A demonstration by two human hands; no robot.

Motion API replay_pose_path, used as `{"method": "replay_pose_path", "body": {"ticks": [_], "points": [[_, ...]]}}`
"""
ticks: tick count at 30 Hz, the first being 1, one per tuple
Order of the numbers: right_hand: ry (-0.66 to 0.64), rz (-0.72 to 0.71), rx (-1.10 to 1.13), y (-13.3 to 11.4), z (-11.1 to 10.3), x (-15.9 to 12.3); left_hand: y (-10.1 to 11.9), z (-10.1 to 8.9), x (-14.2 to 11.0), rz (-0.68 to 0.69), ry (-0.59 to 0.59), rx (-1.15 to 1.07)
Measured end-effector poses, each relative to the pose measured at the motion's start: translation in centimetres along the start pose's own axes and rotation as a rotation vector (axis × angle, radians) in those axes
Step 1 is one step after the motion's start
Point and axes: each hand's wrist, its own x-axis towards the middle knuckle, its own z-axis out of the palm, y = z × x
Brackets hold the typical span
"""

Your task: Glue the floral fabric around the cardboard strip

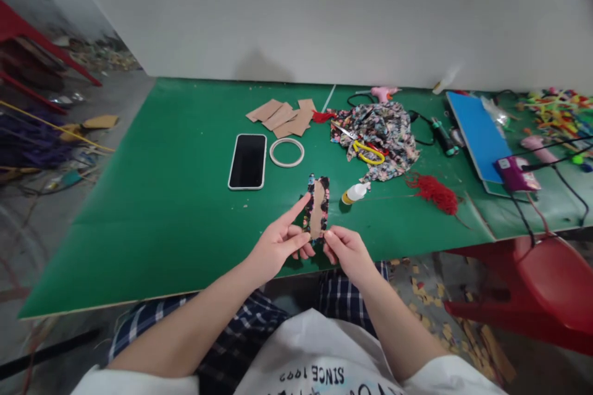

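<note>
Both my hands hold one small piece: a tan cardboard strip wrapped in dark floral fabric [317, 207], raised just above the near edge of the green table [176, 197]. My left hand [279, 245] pinches its lower left side, with the forefinger stretched up along the strip. My right hand [345, 251] pinches its bottom end between thumb and fingers. A small white glue bottle with a yellow cap [354, 192] lies just right of the strip.
A black phone [248, 161] and a white ring [286, 152] lie beyond my hands. Cardboard pieces [283, 117], floral fabric [380, 136] with yellow-handled scissors [365, 149], red tassel yarn [433, 191], a glue gun [382, 94], a blue board [479, 136] and a red chair [546, 290] fill the right.
</note>
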Motion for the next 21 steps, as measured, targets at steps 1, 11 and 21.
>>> {"method": "replay_pose_path", "body": {"ticks": [1,11,21], "points": [[0.025,-0.008,-0.012,0.1,-0.2,0.0,-0.1,-0.1,0.2,0.001,0.023,0.022],[0.494,-0.096,-0.099,1.8,-7.1,-0.4,0.1,-0.5,3.1,-0.113,0.149,0.417],[0.437,-0.240,-0.030,-0.6,-10.4,2.9,3.6,-2.5,8.6,-0.159,0.170,0.644]]}}
